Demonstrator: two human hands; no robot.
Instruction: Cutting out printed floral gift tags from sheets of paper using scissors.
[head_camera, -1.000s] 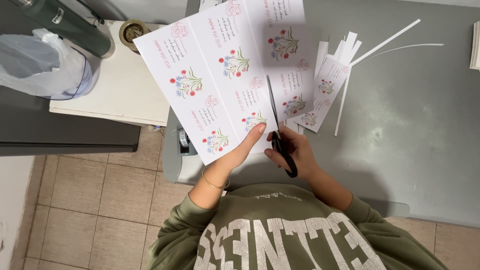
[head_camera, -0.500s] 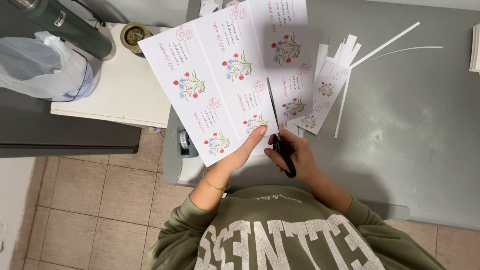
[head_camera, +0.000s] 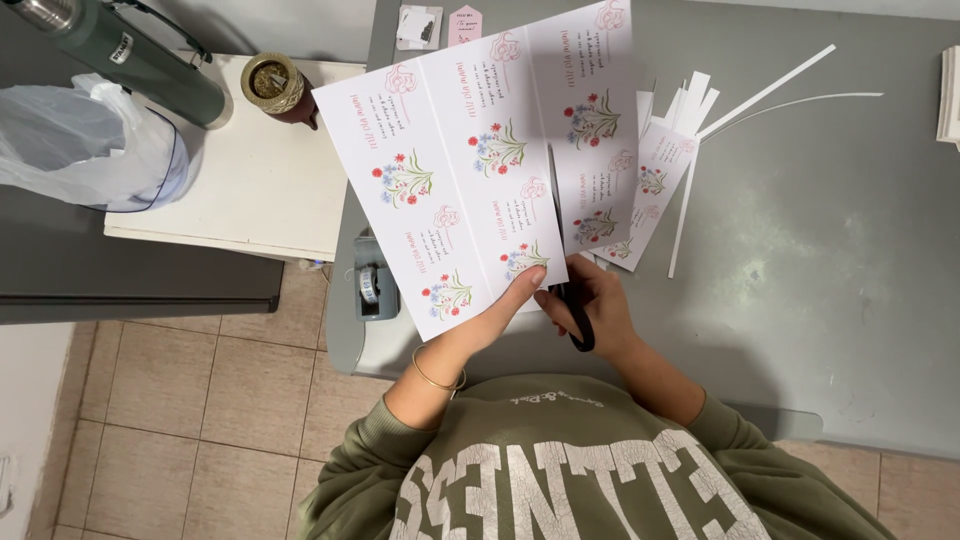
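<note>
While the left hand pinches the lower edge of a printed flower sheet near the frame's centre, the right hand grips black scissors, their blades running up into the paper. Cut cards and thin white strips lie on the grey table to the right. A green flask sits upper left.

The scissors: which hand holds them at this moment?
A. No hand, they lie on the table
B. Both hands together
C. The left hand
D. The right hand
D: the right hand grips the black handles of the scissors, while the left hand holds the printed sheet.
</note>
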